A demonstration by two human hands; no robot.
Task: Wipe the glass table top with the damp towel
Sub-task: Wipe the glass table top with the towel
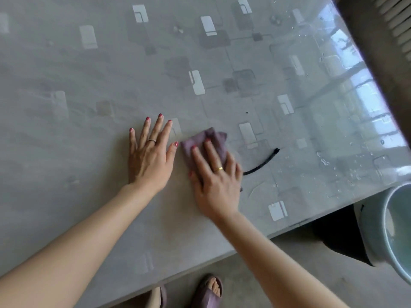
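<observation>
Glass-topped desk (93,70) seen from above, grey with a pattern of pale and dark rectangles under the glass. Left hand (151,156) lies flat on the glass, fingers straight and spread, palm down, holding nothing; a ring sits on one finger. Right hand (214,174) just beside it, pressing flat on a small purple towel (208,138), fingers mostly straight on top of the cloth, not wrapped round it; gold ring on one finger. The hand is a bit blurred. Towel is bunched and folded, lying on the desk near its front edge, sticking out past the fingertips toward the far side, the rest hidden under the palm. Gap between the two hands is small, thumb of the left near the towel's corner but not clearly touching.

Black curved streak (262,162) on the glass right of the right hand, one end close to the hand. Small dark speck (247,112) farther back. Water drops (324,161) scattered on the right part of the desk, where the glass reflects bright windows. Pale blue-green bucket (391,227) stands off the desk's right corner, cut by the frame. Feet in slippers (210,292) on the floor below the front edge.
</observation>
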